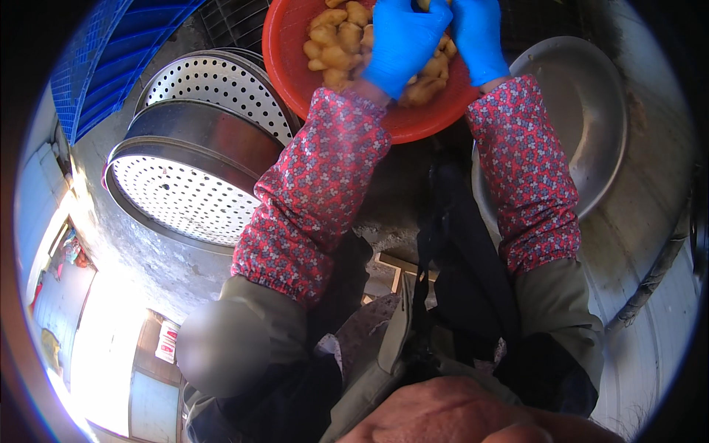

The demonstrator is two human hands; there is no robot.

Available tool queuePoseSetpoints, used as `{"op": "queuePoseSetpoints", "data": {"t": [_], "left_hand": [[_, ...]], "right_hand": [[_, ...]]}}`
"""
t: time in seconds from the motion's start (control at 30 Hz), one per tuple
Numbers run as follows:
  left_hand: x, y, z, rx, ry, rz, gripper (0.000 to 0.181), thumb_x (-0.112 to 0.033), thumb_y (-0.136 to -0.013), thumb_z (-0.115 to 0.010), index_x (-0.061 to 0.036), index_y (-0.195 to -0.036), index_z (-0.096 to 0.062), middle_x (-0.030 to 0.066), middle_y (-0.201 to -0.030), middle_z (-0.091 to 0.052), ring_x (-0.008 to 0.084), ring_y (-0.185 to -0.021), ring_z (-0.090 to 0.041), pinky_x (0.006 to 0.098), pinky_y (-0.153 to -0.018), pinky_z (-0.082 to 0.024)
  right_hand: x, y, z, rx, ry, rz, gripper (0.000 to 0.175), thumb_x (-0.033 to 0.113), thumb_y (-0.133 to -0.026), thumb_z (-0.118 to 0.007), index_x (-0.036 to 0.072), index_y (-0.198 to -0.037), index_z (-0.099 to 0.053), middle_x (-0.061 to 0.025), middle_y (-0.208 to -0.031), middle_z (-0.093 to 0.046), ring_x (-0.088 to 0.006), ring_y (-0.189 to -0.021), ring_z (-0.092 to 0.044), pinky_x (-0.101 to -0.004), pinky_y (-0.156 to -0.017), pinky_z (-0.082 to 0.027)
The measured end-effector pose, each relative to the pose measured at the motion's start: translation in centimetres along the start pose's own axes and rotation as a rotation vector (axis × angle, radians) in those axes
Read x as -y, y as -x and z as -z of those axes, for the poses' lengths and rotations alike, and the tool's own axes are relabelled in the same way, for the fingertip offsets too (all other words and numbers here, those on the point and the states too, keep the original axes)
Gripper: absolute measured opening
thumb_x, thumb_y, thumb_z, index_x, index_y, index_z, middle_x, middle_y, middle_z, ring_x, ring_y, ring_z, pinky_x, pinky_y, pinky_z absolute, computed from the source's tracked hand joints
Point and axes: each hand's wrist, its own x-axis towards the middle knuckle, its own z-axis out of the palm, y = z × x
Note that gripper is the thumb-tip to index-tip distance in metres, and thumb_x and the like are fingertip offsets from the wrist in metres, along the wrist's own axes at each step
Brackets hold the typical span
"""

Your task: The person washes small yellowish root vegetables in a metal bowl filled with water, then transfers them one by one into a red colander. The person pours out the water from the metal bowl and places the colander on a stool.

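An orange-red plastic basket (288, 83) lies at the top of the view, holding many knobby, yellow-tan pieces (335, 41) that look like ginger root. My left hand (407, 47), in a blue glove, is over the basket with fingers and thumb bent around a yellowish piece (425, 4) at the picture's upper edge. Close beside it is my right hand (481, 41), gloved the same way, above the basket's right side. The upper edge cuts off its fingertips, so its grip is hidden. Floral sleeve covers reach from both wrists to the forearms.
Round metal steamer trays with perforated bottoms (188, 194) lean at the left. A blue plastic crate (133, 55) is behind them. At the right, partly behind my forearm, is a wide metal basin (601, 111). A wrapped pipe (648, 288) runs along the far right.
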Motion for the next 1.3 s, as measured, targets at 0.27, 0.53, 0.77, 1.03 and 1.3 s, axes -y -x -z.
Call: {"op": "queuePoseSetpoints", "data": {"t": [0.27, 0.53, 0.77, 1.03, 1.3], "left_hand": [[1.1, -2.4, -0.7, -0.080, 0.083, 0.009, 0.010, -0.012, -0.102, -0.062, -0.0061, -0.095, -0.062, -0.0007, -0.082, -0.063, 0.0057, -0.067, -0.056, 0.0210, -0.058, -0.048], [3.1, -4.9, 1.0, -0.052, 0.042, -0.075, 0.021, -0.020, -0.106, -0.058, -0.0038, -0.099, -0.070, 0.0014, -0.084, -0.068, 0.0079, -0.072, -0.061, 0.0229, -0.064, -0.050], [5.1, -3.3, 2.0, -0.011, 0.245, 0.190, 0.030, -0.027, -0.110, -0.051, -0.0034, -0.110, -0.069, 0.0043, -0.090, -0.071, 0.0125, -0.075, -0.067, 0.0256, -0.067, -0.055], [3.4, -2.6, 2.5, 0.085, 0.504, 0.288, 0.033, -0.031, -0.110, -0.050, -0.0039, -0.115, -0.068, 0.0093, -0.103, -0.073, 0.0154, -0.083, -0.072, 0.0293, -0.074, -0.061], [6.1, 0.5, 0.2, -0.045, 0.454, 0.303, 0.040, -0.035, -0.099, -0.065, 0.0011, -0.118, -0.063, 0.0132, -0.105, -0.069, 0.0224, -0.094, -0.066, 0.0341, -0.086, -0.054]], "right_hand": [[0.4, -0.3, -0.6, -0.052, 0.157, 0.069, 0.036, 0.030, -0.110, -0.051, 0.004, -0.099, -0.072, -0.0009, -0.081, -0.069, -0.0077, -0.068, -0.060, -0.0250, -0.059, -0.048], [0.7, -0.6, -1.1, -0.070, 0.156, 0.181, 0.038, 0.034, -0.109, -0.052, 0.002, -0.103, -0.071, -0.0042, -0.092, -0.073, -0.0109, -0.084, -0.067, -0.0282, -0.078, -0.054], [-0.5, -2.0, 1.2, 0.184, -0.071, 0.070, 0.031, 0.027, -0.107, -0.054, 0.000, -0.110, -0.069, -0.0042, -0.105, -0.072, -0.0143, -0.096, -0.068, -0.0280, -0.087, -0.054], [0.0, 0.2, 0.5, 0.254, 0.066, 0.307, 0.028, 0.016, -0.105, -0.057, -0.001, -0.126, -0.066, -0.0067, -0.121, -0.068, -0.0170, -0.114, -0.063, -0.0304, -0.100, -0.050], [-4.4, 0.7, 3.6, 0.246, 0.371, 0.375, 0.032, 0.028, -0.101, -0.068, 0.011, -0.128, -0.067, -0.0092, -0.121, -0.071, -0.0190, -0.103, -0.069, -0.0331, -0.094, -0.056]]}}
